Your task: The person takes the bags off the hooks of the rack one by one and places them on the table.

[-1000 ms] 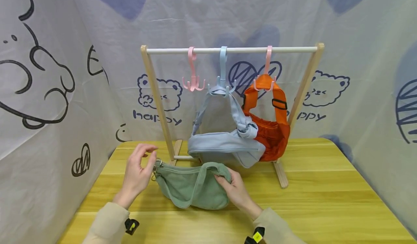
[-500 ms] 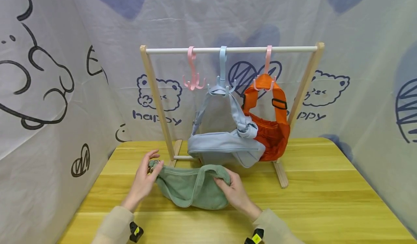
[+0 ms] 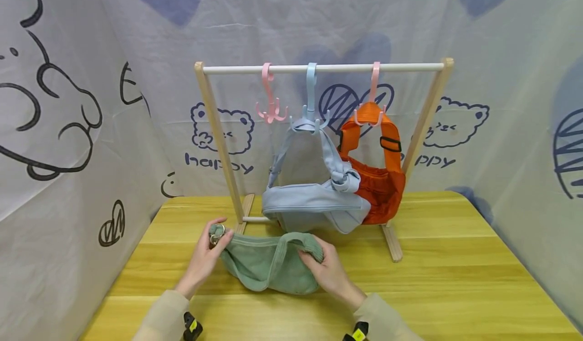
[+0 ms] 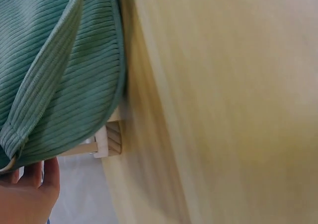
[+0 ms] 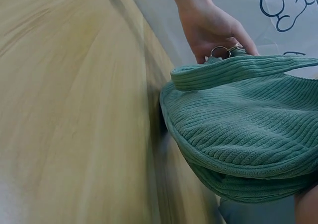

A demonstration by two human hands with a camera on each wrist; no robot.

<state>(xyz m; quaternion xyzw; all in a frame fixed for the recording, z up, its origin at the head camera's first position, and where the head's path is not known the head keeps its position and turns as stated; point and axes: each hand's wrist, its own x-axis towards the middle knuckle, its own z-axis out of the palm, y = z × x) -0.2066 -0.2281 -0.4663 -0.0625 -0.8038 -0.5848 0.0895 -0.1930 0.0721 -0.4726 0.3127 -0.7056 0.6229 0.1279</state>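
Reaching forward, left hand [image 3: 203,258] pinches the green bag [image 3: 255,258] near its metal rings [image 3: 216,235], right hand [image 3: 334,272] grips the other end (bag's right between them).

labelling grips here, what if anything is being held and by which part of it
The green corduroy bag: the left hand holds its metal-ringed end; the right hand grips its opposite end.

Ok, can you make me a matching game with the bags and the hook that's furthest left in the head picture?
Things:
1. green bag
2. light blue bag
3. orange bag
4. leftmost hook

Matches:
A. hangs on the right-hand pink hook
B. has no bag on it
C. is held by the left hand and right hand
D. hangs on the blue hook

Right pairs: 1-C, 2-D, 3-A, 4-B
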